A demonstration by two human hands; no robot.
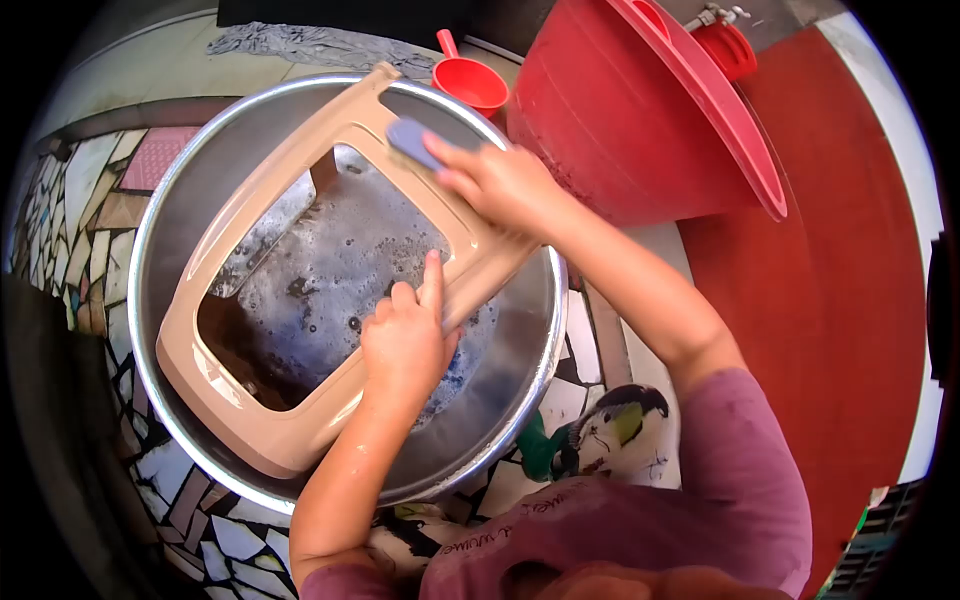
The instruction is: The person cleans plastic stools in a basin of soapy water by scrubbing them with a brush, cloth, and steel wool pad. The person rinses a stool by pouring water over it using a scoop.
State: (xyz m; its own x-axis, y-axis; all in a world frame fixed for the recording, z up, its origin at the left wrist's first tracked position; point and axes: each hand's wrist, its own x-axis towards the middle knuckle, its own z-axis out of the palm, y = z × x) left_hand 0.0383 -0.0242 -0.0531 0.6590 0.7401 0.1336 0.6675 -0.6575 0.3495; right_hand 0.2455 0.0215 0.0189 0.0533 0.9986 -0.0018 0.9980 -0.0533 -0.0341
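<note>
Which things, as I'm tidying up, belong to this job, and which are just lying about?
In the job:
beige plastic frame
blue-grey handheld brush
large round metal basin, sudsy water

Apparently lying about:
red plastic handled dipper
large red plastic tub
crumpled grey cloth

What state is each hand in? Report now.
Left hand: on the tan frame, index finger extended; grip open or closed, can't tell.
Right hand: closed, holding blue-grey brush.
</note>
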